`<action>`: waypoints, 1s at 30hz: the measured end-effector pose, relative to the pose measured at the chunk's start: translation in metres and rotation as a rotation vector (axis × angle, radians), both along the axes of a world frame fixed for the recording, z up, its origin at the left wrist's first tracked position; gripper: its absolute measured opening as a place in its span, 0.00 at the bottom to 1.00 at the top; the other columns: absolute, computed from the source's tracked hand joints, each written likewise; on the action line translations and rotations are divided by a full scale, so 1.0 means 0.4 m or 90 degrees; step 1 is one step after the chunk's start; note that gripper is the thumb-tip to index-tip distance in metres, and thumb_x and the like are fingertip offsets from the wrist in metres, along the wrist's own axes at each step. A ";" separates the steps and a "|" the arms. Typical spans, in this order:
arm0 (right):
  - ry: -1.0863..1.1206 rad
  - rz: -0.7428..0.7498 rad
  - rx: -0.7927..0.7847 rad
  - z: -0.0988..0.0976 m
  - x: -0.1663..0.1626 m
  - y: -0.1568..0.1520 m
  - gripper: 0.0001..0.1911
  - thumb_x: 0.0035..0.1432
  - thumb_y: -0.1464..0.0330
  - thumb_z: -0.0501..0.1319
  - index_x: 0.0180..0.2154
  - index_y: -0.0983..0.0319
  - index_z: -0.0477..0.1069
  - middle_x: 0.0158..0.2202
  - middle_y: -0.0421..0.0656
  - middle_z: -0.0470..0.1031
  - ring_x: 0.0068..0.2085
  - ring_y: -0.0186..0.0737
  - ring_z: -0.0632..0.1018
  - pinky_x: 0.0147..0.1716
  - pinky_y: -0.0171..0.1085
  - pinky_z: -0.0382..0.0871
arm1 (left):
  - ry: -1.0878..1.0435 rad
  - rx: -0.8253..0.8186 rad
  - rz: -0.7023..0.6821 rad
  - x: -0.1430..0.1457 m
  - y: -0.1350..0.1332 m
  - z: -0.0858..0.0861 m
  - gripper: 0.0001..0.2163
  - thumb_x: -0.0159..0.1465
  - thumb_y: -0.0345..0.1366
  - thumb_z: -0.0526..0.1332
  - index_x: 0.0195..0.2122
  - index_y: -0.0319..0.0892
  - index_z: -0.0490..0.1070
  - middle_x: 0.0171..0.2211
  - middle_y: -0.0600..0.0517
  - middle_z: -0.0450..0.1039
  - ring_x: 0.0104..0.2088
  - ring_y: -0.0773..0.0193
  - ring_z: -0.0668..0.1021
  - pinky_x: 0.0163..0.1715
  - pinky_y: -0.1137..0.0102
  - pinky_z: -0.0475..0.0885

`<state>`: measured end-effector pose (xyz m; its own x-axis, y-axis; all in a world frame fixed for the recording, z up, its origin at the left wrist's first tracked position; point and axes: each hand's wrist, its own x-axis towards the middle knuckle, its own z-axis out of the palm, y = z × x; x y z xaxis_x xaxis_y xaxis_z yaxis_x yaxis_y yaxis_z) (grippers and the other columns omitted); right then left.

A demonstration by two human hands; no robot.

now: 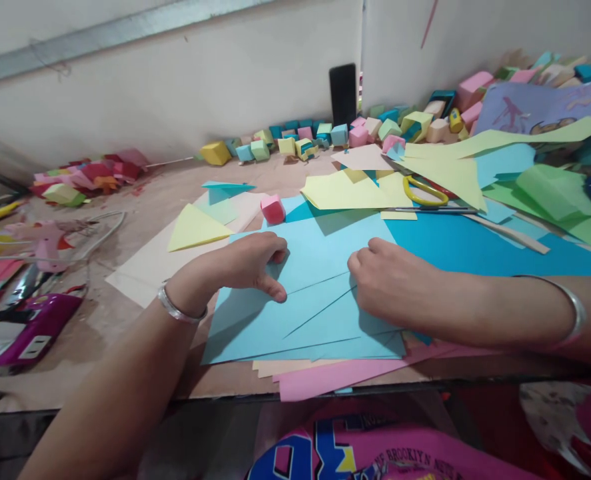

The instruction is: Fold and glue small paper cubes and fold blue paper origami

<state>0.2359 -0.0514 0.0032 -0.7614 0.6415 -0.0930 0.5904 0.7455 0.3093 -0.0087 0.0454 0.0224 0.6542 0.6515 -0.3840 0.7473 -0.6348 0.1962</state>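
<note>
Sheets of light blue paper (320, 320) lie stacked at the table's front, with narrow edges or slits running toward my right hand. My left hand (258, 263) is over the left part of the sheets, thumb and fingers apart, with nothing between them. Curled closed at the right side, my right hand (388, 277) grips the light blue paper where those lines meet; its fingertips are partly hidden. Just beyond my left hand sits a small pink paper cube (273, 209). A folded yellow paper (196, 228) lies to its left.
Yellow-handled scissors (426, 191) rest among paper scraps at the right. Several paper cubes (260, 149) line the wall, where a black phone (343, 95) stands upright. At the left are a pink glue gun (48, 243) with a cable and a purple case (50, 327). Pink paper (325, 383) overhangs the front edge.
</note>
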 end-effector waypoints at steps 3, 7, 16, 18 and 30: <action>0.030 -0.092 -0.001 0.015 -0.001 0.027 0.12 0.50 0.83 0.58 0.22 0.64 0.71 0.25 0.49 0.72 0.27 0.40 0.68 0.27 0.41 0.48 | -0.003 -0.018 -0.002 -0.005 0.002 0.002 0.26 0.43 0.54 0.72 0.31 0.44 0.61 0.30 0.54 0.65 0.29 0.62 0.65 0.27 0.70 0.58; 0.193 -0.100 0.051 0.003 -0.009 0.093 0.12 0.60 0.79 0.53 0.39 0.66 0.75 0.39 0.54 0.76 0.39 0.48 0.73 0.30 0.41 0.55 | -0.021 -0.016 -0.007 -0.008 0.003 0.003 0.27 0.40 0.54 0.74 0.30 0.44 0.62 0.28 0.54 0.65 0.28 0.63 0.65 0.27 0.70 0.58; 0.439 -0.015 -0.055 -0.052 0.013 0.153 0.18 0.55 0.76 0.63 0.49 0.66 0.74 0.41 0.49 0.79 0.44 0.45 0.76 0.43 0.40 0.67 | -0.325 0.157 0.339 0.015 0.023 -0.027 0.21 0.64 0.53 0.54 0.22 0.42 0.62 0.20 0.55 0.62 0.23 0.66 0.64 0.25 0.70 0.56; 0.516 0.038 -0.016 -0.053 0.016 0.155 0.13 0.57 0.78 0.60 0.44 0.65 0.76 0.38 0.47 0.80 0.41 0.42 0.77 0.42 0.40 0.67 | -0.461 0.143 0.382 0.026 0.017 -0.031 0.22 0.65 0.54 0.53 0.23 0.41 0.65 0.20 0.54 0.64 0.24 0.66 0.66 0.25 0.70 0.59; 0.649 0.283 0.288 -0.008 0.022 0.084 0.10 0.63 0.75 0.57 0.35 0.57 0.74 0.40 0.39 0.82 0.49 0.38 0.78 0.49 0.43 0.65 | -0.709 -0.525 0.208 0.042 -0.052 -0.042 0.34 0.53 0.56 0.67 0.58 0.47 0.67 0.57 0.44 0.70 0.58 0.47 0.70 0.57 0.57 0.66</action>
<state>0.2447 -0.0179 0.0000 -0.5165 0.1225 0.8475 0.4342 0.8905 0.1360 0.0081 0.0246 0.0054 0.7279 0.6762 -0.1139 0.0475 0.1161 0.9921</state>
